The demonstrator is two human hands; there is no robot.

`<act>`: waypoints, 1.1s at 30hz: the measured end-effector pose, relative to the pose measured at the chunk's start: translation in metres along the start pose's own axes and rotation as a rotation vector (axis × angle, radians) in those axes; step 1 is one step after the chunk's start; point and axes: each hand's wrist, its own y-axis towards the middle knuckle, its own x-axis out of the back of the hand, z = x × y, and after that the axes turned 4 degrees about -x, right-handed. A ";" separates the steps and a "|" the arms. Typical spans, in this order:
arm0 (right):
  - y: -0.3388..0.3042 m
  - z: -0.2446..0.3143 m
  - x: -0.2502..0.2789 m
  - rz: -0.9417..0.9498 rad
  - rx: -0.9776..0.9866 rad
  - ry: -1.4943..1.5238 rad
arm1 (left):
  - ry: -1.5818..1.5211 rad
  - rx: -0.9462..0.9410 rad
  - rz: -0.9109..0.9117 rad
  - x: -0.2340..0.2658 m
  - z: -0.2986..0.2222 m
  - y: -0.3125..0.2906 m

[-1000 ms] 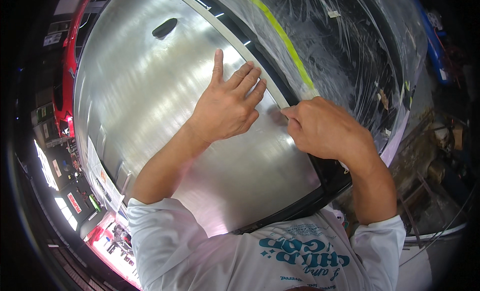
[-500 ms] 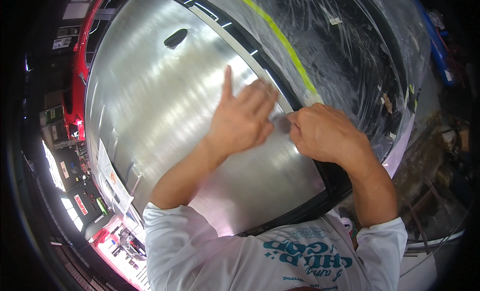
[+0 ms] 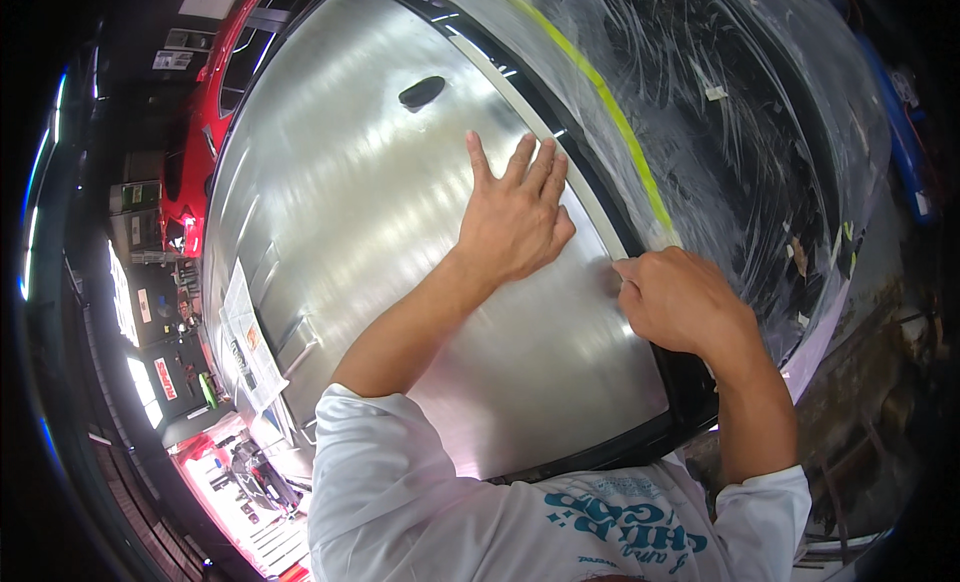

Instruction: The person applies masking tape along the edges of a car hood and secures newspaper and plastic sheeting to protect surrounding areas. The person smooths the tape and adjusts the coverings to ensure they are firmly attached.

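A large silver brushed-looking car roof panel (image 3: pixel 340 182) fills the middle of the view. Along its right side runs a pale strip of masking tape (image 3: pixel 520 107), beside a glossy black edge. My left hand (image 3: pixel 512 217) lies on the panel with fingers spread, its fingertips at or close to the tape. Lower down, my right hand (image 3: pixel 685 300) is closed, thumb and index finger pinching the near end of the pale strip. The exact grip is partly hidden by the knuckles. Farther up on the panel is a dark oval piece (image 3: pixel 422 93).
Clear plastic sheeting (image 3: pixel 740 172), edged with lime-yellow tape (image 3: pixel 620 122), covers the dark area on the right. Printed paper (image 3: pixel 250 347) hangs at the panel's left side. A red car (image 3: pixel 190 172) stands beyond on the left. A blue object (image 3: pixel 900 132) is at far right.
My left hand has gone from a raised index finger with the others bent to fingers spread over the panel. My right hand stays at the tape's end. The view has shifted somewhat.
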 end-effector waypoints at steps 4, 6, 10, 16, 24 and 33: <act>-0.002 0.003 0.001 0.000 0.009 -0.005 | 0.101 0.133 -0.011 -0.007 0.034 0.016; -0.003 0.004 0.002 -0.006 0.009 -0.008 | 0.155 0.163 0.011 -0.010 0.053 0.026; -0.001 0.003 0.000 -0.015 0.032 0.019 | 0.230 0.217 0.088 -0.009 0.078 0.044; 0.000 -0.001 -0.005 -0.021 0.016 0.013 | 0.068 0.103 0.024 -0.007 0.048 0.022; 0.000 -0.002 -0.005 -0.040 0.029 0.018 | -0.141 -0.131 0.094 0.017 -0.016 -0.025; 0.002 -0.008 -0.010 -0.061 0.095 0.031 | -0.279 -0.231 0.058 0.015 -0.044 -0.036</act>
